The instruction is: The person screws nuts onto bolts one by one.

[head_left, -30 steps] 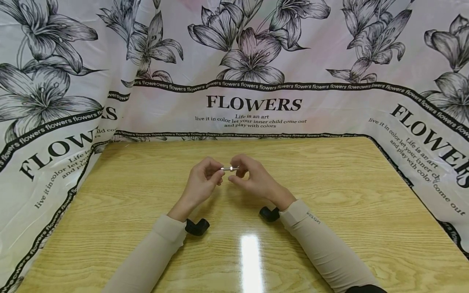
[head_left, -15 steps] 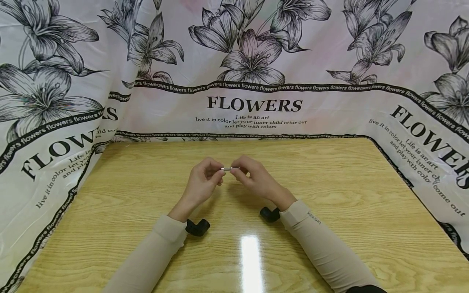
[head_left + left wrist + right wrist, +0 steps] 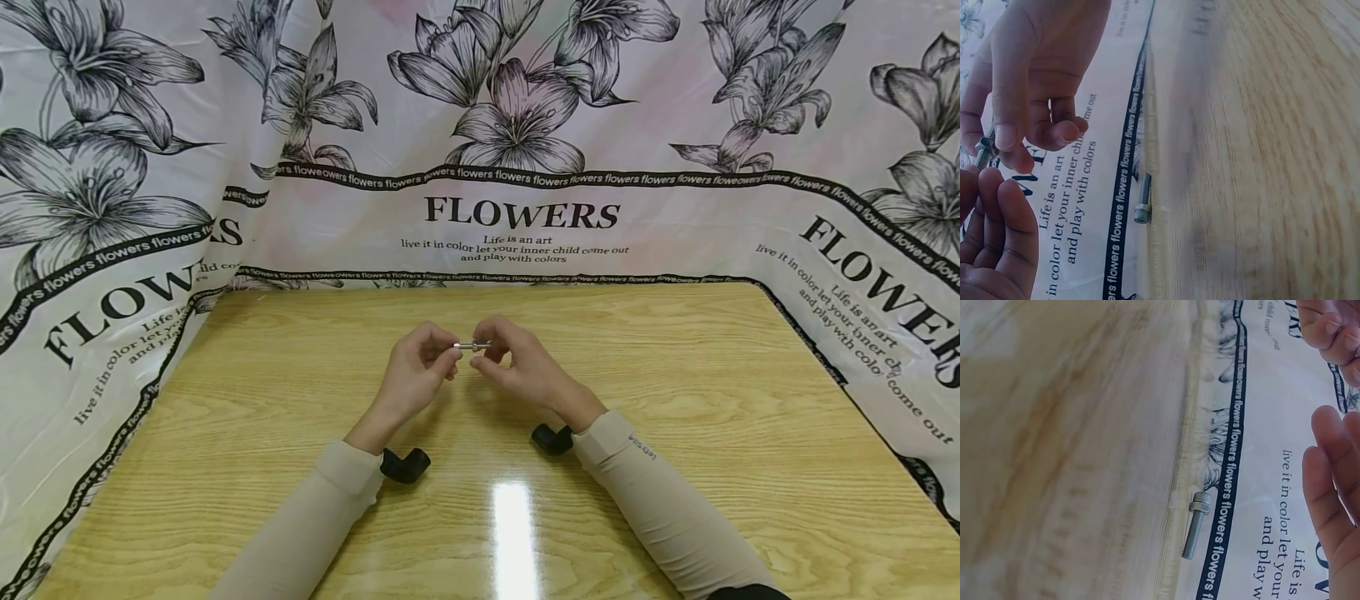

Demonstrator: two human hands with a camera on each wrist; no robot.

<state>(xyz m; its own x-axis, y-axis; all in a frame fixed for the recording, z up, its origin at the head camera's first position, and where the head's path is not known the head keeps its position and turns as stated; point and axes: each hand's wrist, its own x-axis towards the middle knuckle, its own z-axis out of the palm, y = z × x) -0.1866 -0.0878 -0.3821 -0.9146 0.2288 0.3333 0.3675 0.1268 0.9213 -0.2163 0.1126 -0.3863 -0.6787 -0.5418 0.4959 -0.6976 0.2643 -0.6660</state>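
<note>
A small silver bolt (image 3: 465,346) is held level between the hands in the head view. My left hand (image 3: 412,371) pinches its left end with thumb and index finger. My right hand (image 3: 525,367) has its fingers curled about the nut (image 3: 476,345) near the threaded end, the thumb slightly apart below. The left wrist view shows the nut (image 3: 984,145) on the thread between the right index finger and thumb. In the right wrist view the held bolt is out of sight. Another bolt with a nut (image 3: 1142,200) appears low by the table's far edge in both wrist views.
The wooden table (image 3: 675,350) has a light reflection at its front. Flower-printed cloth (image 3: 517,225) hangs behind and along both sides. Black curved pieces (image 3: 405,466) stick out at both wrists.
Half a second ago my right thumb closed onto the nut; now it is drawn back a little, baring the nut. My left hand keeps its pinch in place.
</note>
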